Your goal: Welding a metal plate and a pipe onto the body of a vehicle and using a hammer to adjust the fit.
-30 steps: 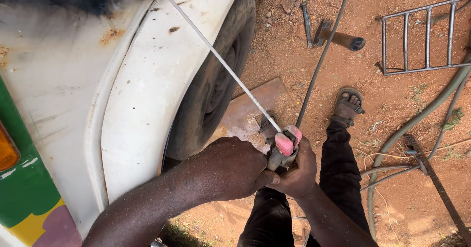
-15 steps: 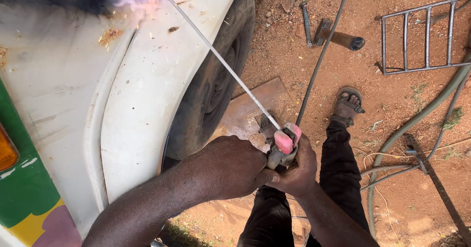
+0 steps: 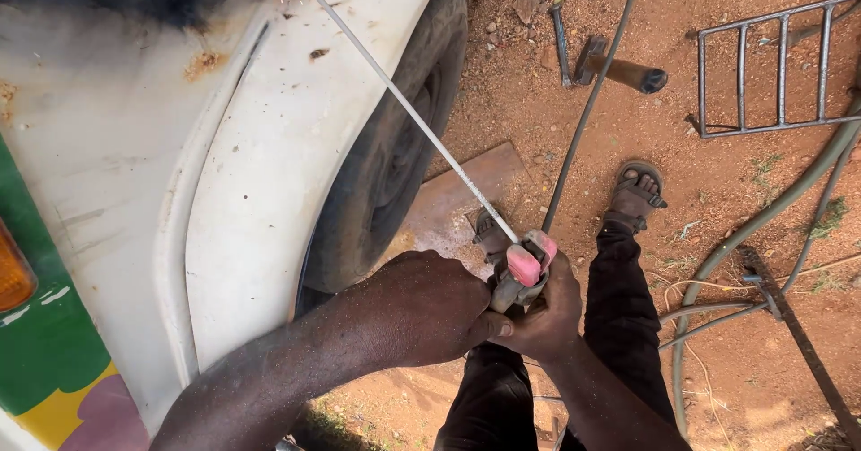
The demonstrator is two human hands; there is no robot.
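My left hand (image 3: 421, 307) and my right hand (image 3: 543, 312) are both closed around a welding electrode holder (image 3: 523, 272) with pink jaws. A long thin welding rod (image 3: 404, 110) runs from the holder up and left. Its tip glows orange where it meets the rusty top edge of a white vehicle body panel (image 3: 269, 146). A dark tyre (image 3: 395, 155) sits under the white wheel arch, just left of my hands. My legs in dark trousers and sandalled feet (image 3: 635, 191) stand on red earth below.
A black cable (image 3: 587, 110) runs from the holder up across the ground. A hammer (image 3: 619, 65) and a metal grille (image 3: 771, 65) lie on the dirt at upper right. A flat rusty plate (image 3: 466, 200) lies by the tyre. Hoses (image 3: 762, 227) and metal bars lie at right.
Half a second ago a bright blue-white arc flashed at the rod tip; now only a small orange glow shows there. Hands and holder have hardly moved.
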